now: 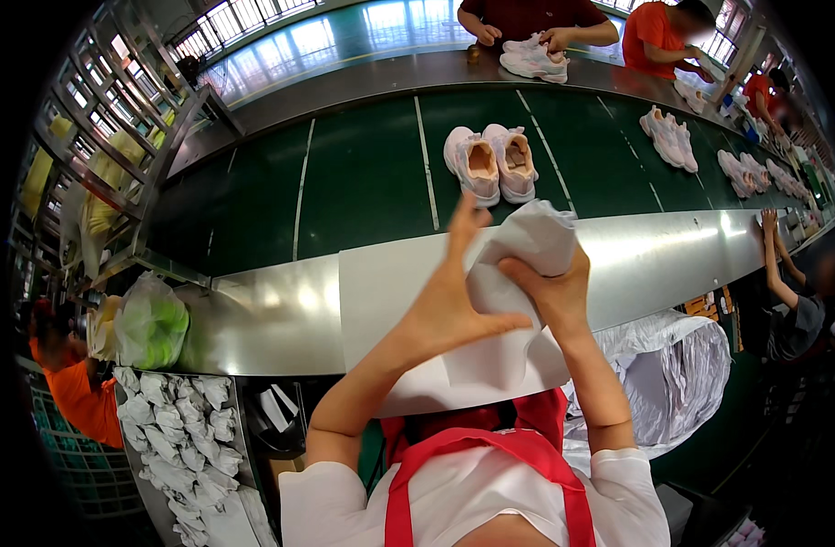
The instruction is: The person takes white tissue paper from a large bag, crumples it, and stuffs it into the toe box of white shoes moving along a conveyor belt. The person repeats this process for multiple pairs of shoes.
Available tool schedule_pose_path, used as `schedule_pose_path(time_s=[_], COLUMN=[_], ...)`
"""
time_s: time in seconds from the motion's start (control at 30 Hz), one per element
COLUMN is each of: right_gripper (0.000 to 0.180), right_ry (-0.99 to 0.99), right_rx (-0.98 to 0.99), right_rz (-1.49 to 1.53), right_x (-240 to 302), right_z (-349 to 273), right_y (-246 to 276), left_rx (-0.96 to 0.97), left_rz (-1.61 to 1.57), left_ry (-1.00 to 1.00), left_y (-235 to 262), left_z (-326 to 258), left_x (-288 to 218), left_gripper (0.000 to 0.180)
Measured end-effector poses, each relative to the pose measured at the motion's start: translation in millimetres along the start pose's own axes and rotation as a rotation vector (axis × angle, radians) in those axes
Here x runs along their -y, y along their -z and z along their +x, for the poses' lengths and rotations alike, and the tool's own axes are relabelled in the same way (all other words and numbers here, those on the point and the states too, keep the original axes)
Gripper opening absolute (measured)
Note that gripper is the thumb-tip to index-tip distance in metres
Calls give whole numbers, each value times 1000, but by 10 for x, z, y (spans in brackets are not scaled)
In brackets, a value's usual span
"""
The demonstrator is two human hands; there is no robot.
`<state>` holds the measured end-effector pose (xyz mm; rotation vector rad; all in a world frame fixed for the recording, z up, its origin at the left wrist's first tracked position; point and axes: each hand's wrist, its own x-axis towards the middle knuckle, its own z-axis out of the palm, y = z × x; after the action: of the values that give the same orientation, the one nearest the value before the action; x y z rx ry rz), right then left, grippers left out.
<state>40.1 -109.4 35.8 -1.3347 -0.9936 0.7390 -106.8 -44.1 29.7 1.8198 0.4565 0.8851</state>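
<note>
A sheet of white paper (534, 235), partly bunched up, stands above the metal ledge in front of me. My right hand (559, 290) grips it, thumb across the near side and the other fingers mostly hidden behind. My left hand (454, 308) is open beside the paper, fingers pointing up and thumb stretched toward the right hand; whether it touches the paper I cannot tell. Under both hands lies flat white paper (381, 283), reaching over the ledge's near edge. Just beyond, a pair of pale pink sneakers (492, 164) stands on the green conveyor belt, toes away from me.
Crumpled white paper wads (176, 428) fill a tray at lower left, near a plastic bag (151, 324) with green contents. A metal rack (117, 173) rises at left. More sneakers (670, 137) stand along the belt (363, 173); co-workers line its far side. A silvery sack (673, 383) sits at right.
</note>
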Motion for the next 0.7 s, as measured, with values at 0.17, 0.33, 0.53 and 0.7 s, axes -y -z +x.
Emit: schedule_pose_path(time_s=[0.17, 0.33, 0.53, 0.7], right_gripper=[51, 39, 20, 23], right_ry=[-50, 1168, 1540, 1402], right_rx=[169, 101, 595, 707], right_rz=[-56, -455, -568, -445], right_x=[190, 380, 117, 6], right_z=[39, -109, -383, -339], right_y=[118, 422, -37, -88], left_rx=[139, -55, 63, 122], left_rz=[201, -518, -1255, -1203], left_ry=[117, 291, 686, 883], left_y=[-24, 114, 25, -41], left_z=[-100, -217, -76, -151], left_x=[224, 485, 412, 606], left_gripper=[89, 92, 84, 60])
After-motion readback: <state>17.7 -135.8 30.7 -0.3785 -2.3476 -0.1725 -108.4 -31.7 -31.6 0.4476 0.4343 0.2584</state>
